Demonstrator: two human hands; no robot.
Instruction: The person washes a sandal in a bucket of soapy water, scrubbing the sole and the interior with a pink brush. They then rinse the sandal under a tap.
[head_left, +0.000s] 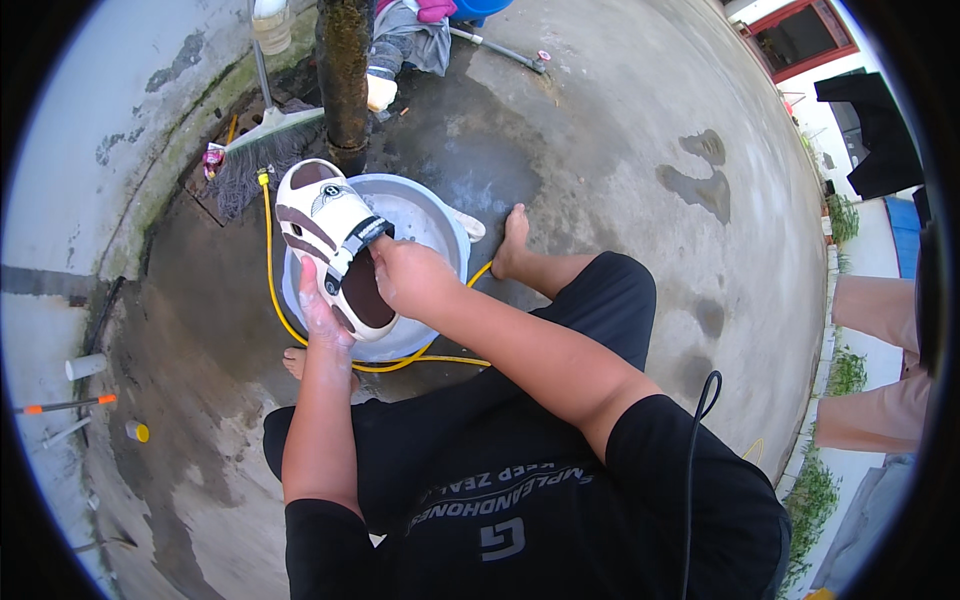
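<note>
A white clog (315, 217) with dark brown panels, a black-edged strap and a winged emblem is held tilted above a pale plastic basin (457, 262). My left hand (324, 311) grips its side near the heel, thumb along the outer edge. My right hand (412, 276) reaches into the opening under the strap; its fingers are hidden, so I cannot tell whether they hold anything. Suds whiten both hands. Soapy-looking water (409, 206) shows inside the basin. A white object (469, 225), perhaps another shoe, lies beside the basin's right rim, partly hidden.
A yellow hose (270, 247) loops around the basin near my bare feet (514, 240). Behind stand a rusty pipe (345, 75), a broom (277, 124) and a grey mop head (236, 184). A wall (60, 187) runs along the left. A yellow-capped container (137, 431) lies on the concrete.
</note>
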